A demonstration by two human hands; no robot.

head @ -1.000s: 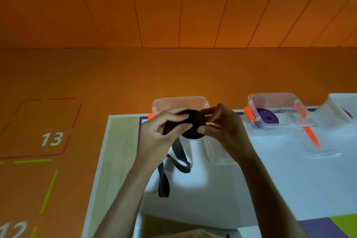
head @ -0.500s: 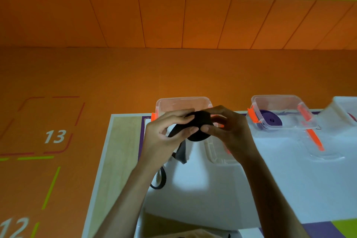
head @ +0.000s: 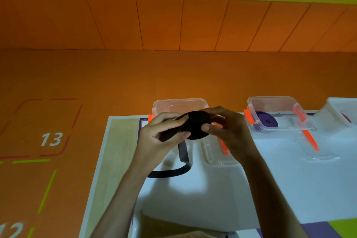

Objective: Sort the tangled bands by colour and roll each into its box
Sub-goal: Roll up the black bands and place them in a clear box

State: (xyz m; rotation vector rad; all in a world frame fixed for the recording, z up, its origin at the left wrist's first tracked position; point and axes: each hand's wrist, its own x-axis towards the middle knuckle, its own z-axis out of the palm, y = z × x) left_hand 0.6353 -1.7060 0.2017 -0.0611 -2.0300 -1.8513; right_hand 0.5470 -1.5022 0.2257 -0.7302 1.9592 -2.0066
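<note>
Both hands hold the black band (head: 197, 127) just in front of the clear box (head: 179, 104) — the right hand (head: 229, 131) pinches the rolled disc between thumb and fingertips, the left hand (head: 161, 138) grips the flat strand feeding it. The loose tail (head: 173, 173) curls on the white table (head: 212, 199) nearer than that box (its end hidden by the forearm). Right of it, a second box (head: 274, 102) holds a purple roll (head: 267, 120)

Left hand (head: 162, 137) pinched the black band (head: 197, 127), right hand (head: 229, 133) gripped its rolled disc, above tabletop (head: 289, 189). Loose tail (head: 183, 152) hung toward 6 o'clock. Clear box (head: 179, 105) at 12 o'clock; purple roll (head: 267, 120) inside second box (head: 274, 102) at 3 o'clock.
</note>
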